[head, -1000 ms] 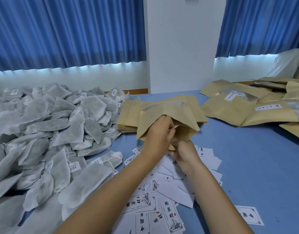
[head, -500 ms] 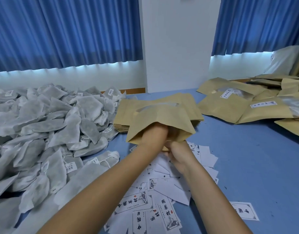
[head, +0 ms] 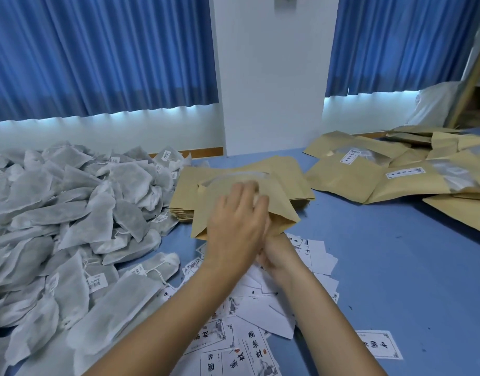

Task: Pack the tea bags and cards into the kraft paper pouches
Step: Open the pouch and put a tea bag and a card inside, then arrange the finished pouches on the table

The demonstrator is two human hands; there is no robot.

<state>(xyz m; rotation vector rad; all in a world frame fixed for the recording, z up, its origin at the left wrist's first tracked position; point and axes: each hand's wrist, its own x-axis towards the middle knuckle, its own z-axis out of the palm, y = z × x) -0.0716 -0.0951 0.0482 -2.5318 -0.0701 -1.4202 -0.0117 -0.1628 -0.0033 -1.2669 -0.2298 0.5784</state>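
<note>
Our left hand [head: 237, 226] lies over the front of a brown paper pouch [head: 283, 210], fingers fairly straight and spread, the tips blurred, with nothing gripped in it that we can see. Our right hand [head: 278, 252] sits just below and partly behind it, meeting the pouch at its near edge, which it grips, though most of its fingers are hidden by the left hand. The pouch is tilted, its near end raised at our hands and its far end, with a clear window, resting on a stack of flat pouches [head: 183, 196] just beyond. We cannot tell what is inside it. Directly under our wrists and forearms lie loose cards [head: 260, 308], white with black printed characters and small pictures, scattered and overlapping, some face down; 1 card [head: 380, 346] lies apart to the right. To the left a big heap of grey-white tea bags [head: 70, 213] with strings and small labels spreads from the near edge to the far wall, its edge touching the stack. To the right, well apart from our hands, more pouches with white labels [head: 347, 180] and clear windows lie overlapping in a loose pile. Everything rests on a blue table [head: 396, 267]. Behind it runs a white wall with a white pillar [head: 271, 77] in the middle and blue curtains [head: 97, 50] hanging on both sides of it, light showing under their hems. At the far right a white sack [head: 434, 104] leans by a slanted wooden frame [head: 469, 77].
</note>
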